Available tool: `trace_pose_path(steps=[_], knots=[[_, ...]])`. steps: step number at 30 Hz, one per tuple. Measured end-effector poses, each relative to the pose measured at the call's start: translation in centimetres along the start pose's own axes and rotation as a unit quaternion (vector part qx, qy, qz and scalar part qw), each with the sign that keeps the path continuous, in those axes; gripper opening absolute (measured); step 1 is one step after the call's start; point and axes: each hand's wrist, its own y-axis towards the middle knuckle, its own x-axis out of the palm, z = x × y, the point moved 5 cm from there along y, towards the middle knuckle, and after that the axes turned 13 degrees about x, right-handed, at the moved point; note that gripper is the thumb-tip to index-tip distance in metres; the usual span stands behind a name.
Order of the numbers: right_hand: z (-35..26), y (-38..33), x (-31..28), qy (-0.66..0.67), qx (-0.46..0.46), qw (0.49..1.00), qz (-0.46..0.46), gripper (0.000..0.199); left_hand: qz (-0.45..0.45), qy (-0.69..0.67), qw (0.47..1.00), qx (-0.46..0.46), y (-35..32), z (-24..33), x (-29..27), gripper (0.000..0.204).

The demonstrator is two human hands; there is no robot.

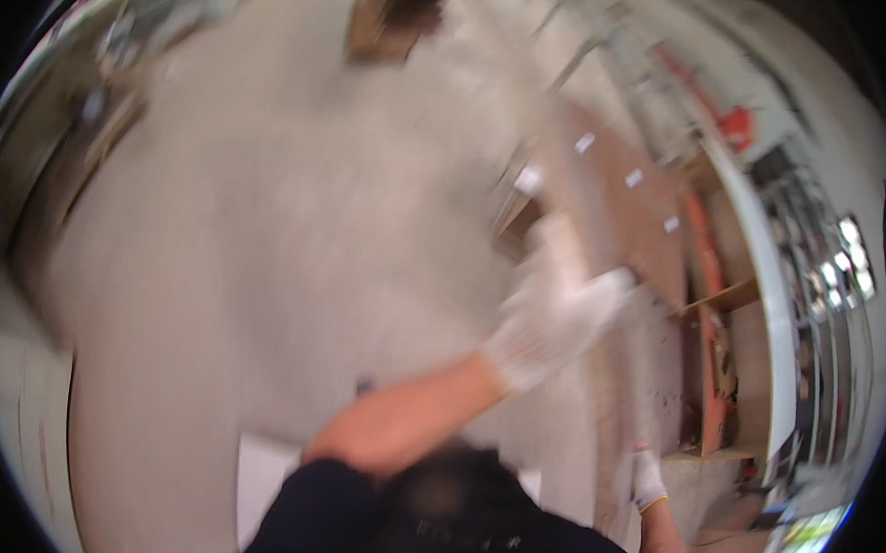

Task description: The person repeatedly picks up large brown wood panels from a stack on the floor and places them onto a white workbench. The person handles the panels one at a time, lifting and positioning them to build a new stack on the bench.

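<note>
Right of centre, toward the far side, a brown board (614, 192) w/ a few small white labels stands on edge, leaning among stacked sheet stock. Whole view is motion-blurred, so detail is thin.

Left hand (555, 316), in a white knit glove, reaches out at the board's near edge, bare forearm behind it and dark sleeve at the elbow. Fingers seem stretched toward the panel, but can't tell whether they're spread flat, pressed on it or pinching the edge. Right hand (649, 478), also white-gloved w/ a yellowish cuff, sits low at near right, well apart from the left, beside the pale upright sheets. Its grip can't be told either.

Handling, as a guess: the board looks like a stiff wood-based panel, prob. fairly heavy and awkward rather than fragile. It's rigid, won't sag much, but is wide enough to catch and swing. The face offers no purchase and the edges are likely rough, so gloves help. Best hold is on two opposite edges, one hand each, not the corners, keeping it close to upright.

Orange rack uprights (710, 363) w/ a wooden shelf (720, 297) stand at far right. A pale floor (261, 246) fills the left and centre.
</note>
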Motion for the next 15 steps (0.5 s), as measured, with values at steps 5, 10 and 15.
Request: trace_pose_path(steps=[5, 10, 15], knots=[[-12.7, -12.7, 4.1, -0.178, 0.007, 0.974, -0.143, 0.071, 0.149, 0.105, 0.978, -0.098, -1.6, 9.3, -14.8, 0.052], [-18.8, -27.1, 13.0, -0.339, -0.072, 0.925, -0.155, 0.074, 0.232, 0.116, 0.964, -0.062, -6.7, 19.8, -30.7, 0.051], [-24.5, -33.8, 21.9, -0.396, -0.132, 0.895, -0.155, 0.073, 0.292, 0.07, 0.951, -0.078, -5.4, 25.1, -41.5, 0.049]])
